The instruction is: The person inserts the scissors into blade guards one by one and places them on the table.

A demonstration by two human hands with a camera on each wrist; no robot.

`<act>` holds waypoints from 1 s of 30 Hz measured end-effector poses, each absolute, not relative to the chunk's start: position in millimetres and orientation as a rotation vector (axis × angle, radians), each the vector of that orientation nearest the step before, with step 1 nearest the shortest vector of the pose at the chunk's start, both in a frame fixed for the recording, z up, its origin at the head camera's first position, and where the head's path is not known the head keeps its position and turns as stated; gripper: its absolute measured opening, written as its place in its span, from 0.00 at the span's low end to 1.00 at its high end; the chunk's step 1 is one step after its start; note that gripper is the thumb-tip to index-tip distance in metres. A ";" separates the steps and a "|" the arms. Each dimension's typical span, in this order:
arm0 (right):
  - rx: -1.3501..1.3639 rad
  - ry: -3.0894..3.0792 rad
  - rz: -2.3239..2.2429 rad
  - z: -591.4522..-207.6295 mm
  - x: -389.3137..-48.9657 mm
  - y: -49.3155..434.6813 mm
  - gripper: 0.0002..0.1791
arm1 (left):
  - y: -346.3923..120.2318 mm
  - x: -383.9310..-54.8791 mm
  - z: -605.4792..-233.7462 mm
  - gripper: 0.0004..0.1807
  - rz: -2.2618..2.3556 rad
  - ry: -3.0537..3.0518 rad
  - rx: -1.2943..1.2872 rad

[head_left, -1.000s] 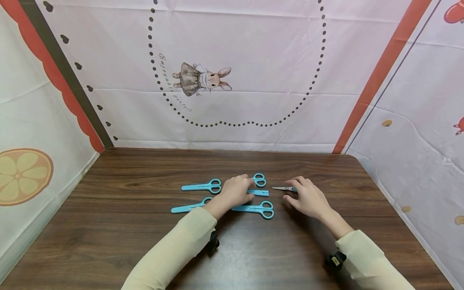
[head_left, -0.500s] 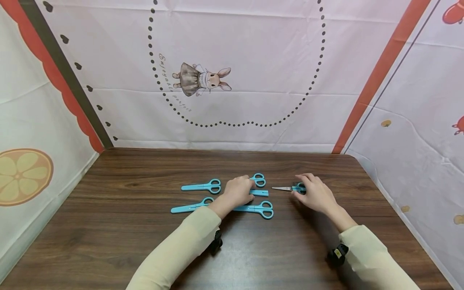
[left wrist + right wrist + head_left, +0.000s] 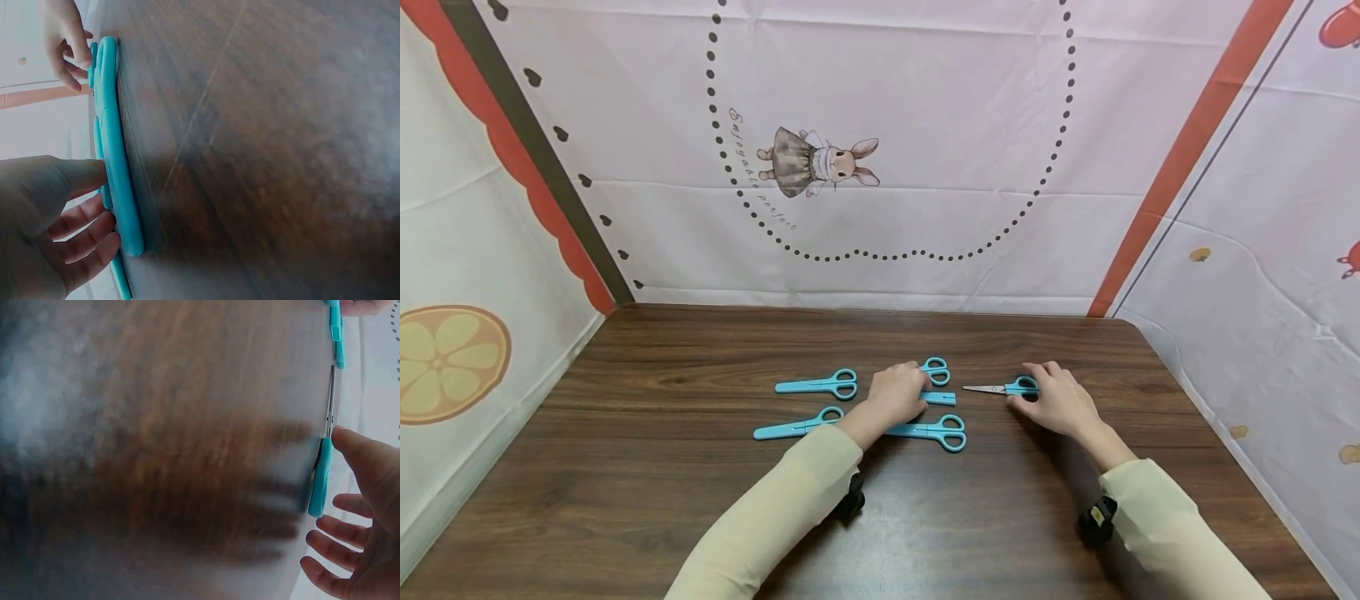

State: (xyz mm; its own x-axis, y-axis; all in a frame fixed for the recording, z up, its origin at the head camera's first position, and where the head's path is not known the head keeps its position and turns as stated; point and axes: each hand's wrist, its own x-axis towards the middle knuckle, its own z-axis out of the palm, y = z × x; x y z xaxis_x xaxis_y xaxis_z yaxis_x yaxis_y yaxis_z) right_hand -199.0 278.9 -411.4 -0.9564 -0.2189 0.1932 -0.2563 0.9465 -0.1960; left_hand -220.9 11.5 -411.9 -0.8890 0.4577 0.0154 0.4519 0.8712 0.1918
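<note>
Unsheathed blue-handled scissors [image 3: 1012,389] lie on the table, metal blades pointing left. My right hand [image 3: 1062,407] is at their handle with spread, relaxed fingers. In the right wrist view, the thumb tip is beside the handle [image 3: 321,475], and the other fingers hang apart. To the left, an empty-looking blue scissors sheath [image 3: 942,398] lies between the thumb and fingers of my left hand [image 3: 892,395], which seems to pinch it. The sheath's left part is hidden under that hand. In the left wrist view, nearer sheathed scissors [image 3: 114,144] partly cover the fingertips.
Sheathed blue scissors lie just behind the left hand, with their finger rings [image 3: 936,370] showing. Another sheathed pair [image 3: 917,431] lies in front. Two more, a far pair [image 3: 808,387] and a near pair [image 3: 782,432], lie left on the wooden table [image 3: 625,467]. Printed cloth surrounds it.
My right hand has shifted right, from around the scissors' pivot to the handle, uncovering the rings. The scissors have stayed put. My left wrist has edged slightly right; the sheath has not moved.
</note>
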 end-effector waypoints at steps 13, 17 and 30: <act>0.319 -2.979 0.312 -412.2 -204.5 279.2 0.32 | 12.7 -221.9 -411.1 0.12 0.288 3.007 0.745; 0.322 -2.973 0.316 -414.3 -205.8 279.4 0.30 | 12.5 -222.6 -411.8 0.11 0.287 3.003 0.759; 0.325 -2.954 0.277 -415.2 -206.0 280.2 0.26 | 11.5 -220.6 -409.1 0.11 0.257 2.993 0.795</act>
